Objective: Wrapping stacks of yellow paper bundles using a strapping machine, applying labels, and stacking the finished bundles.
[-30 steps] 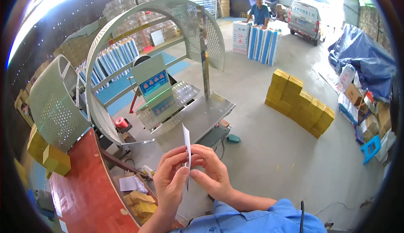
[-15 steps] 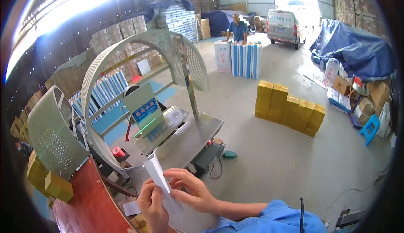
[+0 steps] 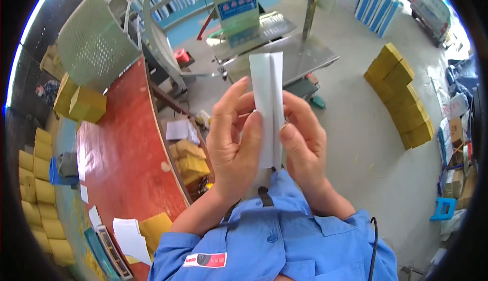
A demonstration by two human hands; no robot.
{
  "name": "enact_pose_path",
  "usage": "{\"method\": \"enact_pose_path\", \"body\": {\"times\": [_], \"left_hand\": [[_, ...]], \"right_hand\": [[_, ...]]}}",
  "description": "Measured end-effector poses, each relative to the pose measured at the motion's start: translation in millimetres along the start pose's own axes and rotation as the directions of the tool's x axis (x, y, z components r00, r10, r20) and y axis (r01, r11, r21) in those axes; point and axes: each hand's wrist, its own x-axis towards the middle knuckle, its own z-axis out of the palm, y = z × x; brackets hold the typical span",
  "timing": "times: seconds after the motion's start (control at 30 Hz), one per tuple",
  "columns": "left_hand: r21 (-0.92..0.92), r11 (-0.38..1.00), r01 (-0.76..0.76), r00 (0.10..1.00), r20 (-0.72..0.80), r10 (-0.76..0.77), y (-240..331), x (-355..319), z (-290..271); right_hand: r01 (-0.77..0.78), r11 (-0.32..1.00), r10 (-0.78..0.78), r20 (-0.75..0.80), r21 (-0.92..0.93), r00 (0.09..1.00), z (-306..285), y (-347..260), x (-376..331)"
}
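Note:
A long white strip of folded paper (image 3: 264,90) stands upright in front of my blue shirt, a crease running down its length. My left hand (image 3: 233,141) is closed on its left edge, thumb on the near face and forefinger raised a little apart. From the other side my right hand (image 3: 308,146) grips the strip, its thumb near the right edge and its fingers partly hidden behind the paper. Beyond the strip is a strapping machine with a metal table (image 3: 315,57) and an arched frame.
To my left runs a red-topped table (image 3: 119,146) with yellow paper-wrapped bundles (image 3: 88,104) at its far end and white sheets (image 3: 129,238) at its near end. More yellow bundles (image 3: 399,95) stand on the floor at right, with a blue stool (image 3: 443,209) nearer me.
My view has tipped down and turned left. The paper, tilted before, is now upright before my chest. My right hand has shifted to its right side; both hands still hold it.

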Motion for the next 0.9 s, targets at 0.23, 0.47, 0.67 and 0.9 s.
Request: {"method": "enact_pose_path", "body": {"times": [0.23, 0.47, 0.67, 0.9], "left_hand": [[0.328, 0.918, -0.222, 0.962, 0.226, 0.152, -10.1, -0.2, -13.0], [0.129, 0.991, 0.019, 0.972, 0.23, -0.049, -14.2, -11.4, -12.3], [-0.013, 0.991, 0.136, 0.963, 0.238, -0.129, -18.0, -12.8, -10.6], [0.043, 0.991, 0.13, 0.975, 0.177, -0.136, -26.1, -8.6, -16.4]], "right_hand": [[-0.004, 0.999, -0.001, -0.095, -0.054, 0.995, -5.4, 15.9, -5.0], [-0.014, 0.984, -0.01, -0.135, -0.177, 0.991, -4.5, 12.1, -17.6], [-0.01, 0.989, -0.009, -0.125, -0.145, 0.992, -9.5, 12.7, -17.4], [-0.086, 0.996, 0.083, -0.1, -0.028, 0.992, -11.1, 20.4, -9.4]]}}
